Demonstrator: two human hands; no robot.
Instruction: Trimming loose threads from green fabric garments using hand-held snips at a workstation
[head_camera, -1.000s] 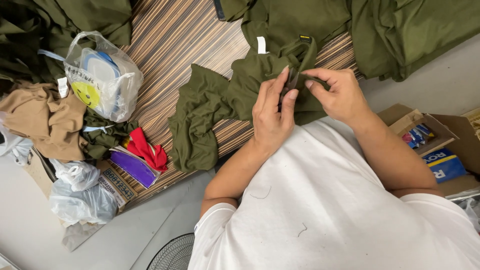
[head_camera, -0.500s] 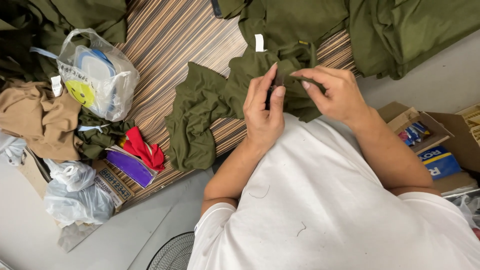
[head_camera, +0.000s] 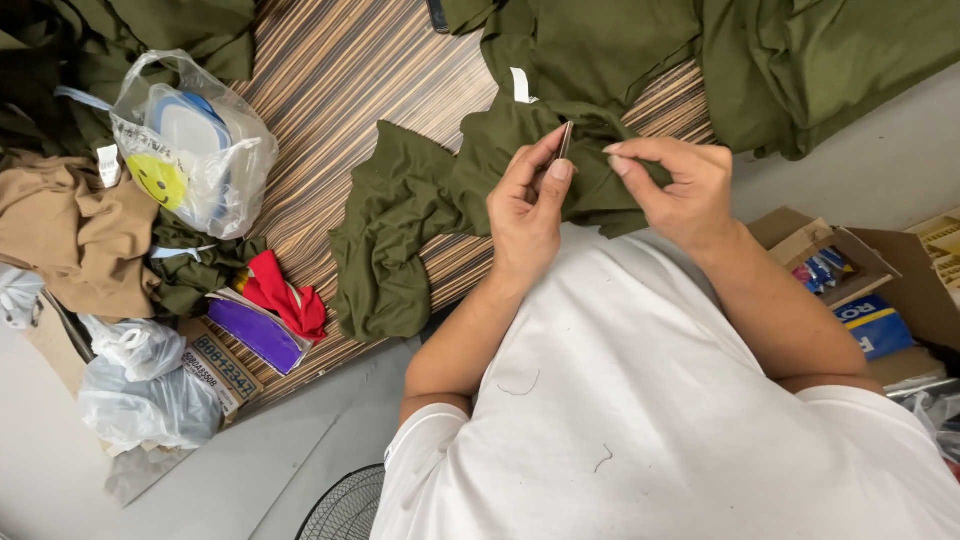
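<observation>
the left hand (head_camera: 527, 205) is closed in a pinch: thumb and forefinger grip a small, thin metal tool (head_camera: 565, 140), which stands nearly upright above the fingertips. the exact kind of tool cannot be told. the right hand (head_camera: 678, 190) is curled shut on a fold of the olive green garment (head_camera: 440, 200), its thumb and forefinger meeting just beside the tool tip. both hands sit close together, near the lower edge of the striped wooden table (head_camera: 350, 90).

the garment lies on the table directly in front of the person, spread from the hands toward the table's near edge, with one part hanging down at the left. a white label (head_camera: 520, 85) shows on it above the hands. more olive green fabric (head_camera: 800, 60) is piled beyond it, at the far right of the table.

to the left, well apart from the hands, a clear plastic bag (head_camera: 195, 140) holds a lidded container. a tan cloth (head_camera: 70, 230) lies beside the bag. a red cloth (head_camera: 285, 295) and a purple packet (head_camera: 255, 330) rest near the table's lower left corner. an open cardboard box (head_camera: 850, 270) stands to the right of the person's arm.
</observation>
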